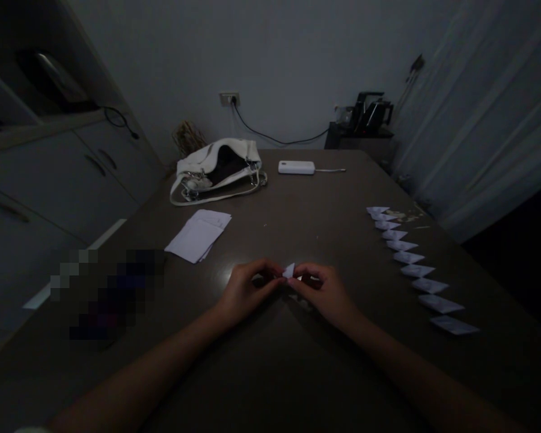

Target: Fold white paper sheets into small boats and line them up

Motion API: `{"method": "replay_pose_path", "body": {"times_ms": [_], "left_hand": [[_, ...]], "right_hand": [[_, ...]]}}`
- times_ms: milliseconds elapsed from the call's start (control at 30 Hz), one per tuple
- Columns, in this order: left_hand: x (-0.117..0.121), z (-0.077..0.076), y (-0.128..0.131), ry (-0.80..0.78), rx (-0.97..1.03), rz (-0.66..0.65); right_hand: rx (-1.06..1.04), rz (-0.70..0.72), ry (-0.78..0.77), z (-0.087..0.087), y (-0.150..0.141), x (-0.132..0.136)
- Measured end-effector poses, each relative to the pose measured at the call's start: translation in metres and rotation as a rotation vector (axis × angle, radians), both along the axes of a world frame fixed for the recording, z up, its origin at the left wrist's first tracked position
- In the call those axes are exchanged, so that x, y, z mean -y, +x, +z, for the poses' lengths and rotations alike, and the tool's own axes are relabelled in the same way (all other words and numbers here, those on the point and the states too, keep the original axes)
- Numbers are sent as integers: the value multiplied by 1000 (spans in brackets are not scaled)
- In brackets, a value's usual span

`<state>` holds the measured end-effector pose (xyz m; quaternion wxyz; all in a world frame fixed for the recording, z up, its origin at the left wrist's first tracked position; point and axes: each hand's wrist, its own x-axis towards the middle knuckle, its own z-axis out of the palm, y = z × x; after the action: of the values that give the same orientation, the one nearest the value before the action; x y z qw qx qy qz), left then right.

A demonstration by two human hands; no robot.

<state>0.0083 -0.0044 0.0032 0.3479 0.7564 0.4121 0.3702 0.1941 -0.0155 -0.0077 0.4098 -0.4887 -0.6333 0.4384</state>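
Note:
My left hand (247, 290) and my right hand (325, 290) meet at the middle of the dark table (270, 361). Both pinch a small folded white paper piece (289, 270) between their fingertips, its tip pointing up. A stack of flat white paper sheets (198, 234) lies to the left, beyond my left hand. On the right, a row of several folded white paper pieces (412, 264) runs from far to near along the table.
A white handbag (216, 168) lies open at the far left of the table. A white power bank (296, 167) with a cable sits beside it. Cabinets stand at the left, a curtain at the right, a wall socket behind.

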Motion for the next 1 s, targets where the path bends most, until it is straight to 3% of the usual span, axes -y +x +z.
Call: {"method": "replay_pose_path", "body": {"times_ms": [200, 367, 433, 600, 1000], "left_hand": [[-2, 1, 1, -90, 62, 30], [-9, 0, 2, -416, 349, 25], [-10, -1, 3, -478, 410, -19], [-8, -1, 4, -533, 473, -79], [-9, 3, 1, -560, 465, -165]], "right_hand": [[2, 64, 58, 2, 0, -1], [57, 67, 196, 3, 1, 2], [119, 45, 258, 4, 1, 3], [168, 25, 368, 5, 3, 3], [274, 46, 469, 4, 9, 1]]}}
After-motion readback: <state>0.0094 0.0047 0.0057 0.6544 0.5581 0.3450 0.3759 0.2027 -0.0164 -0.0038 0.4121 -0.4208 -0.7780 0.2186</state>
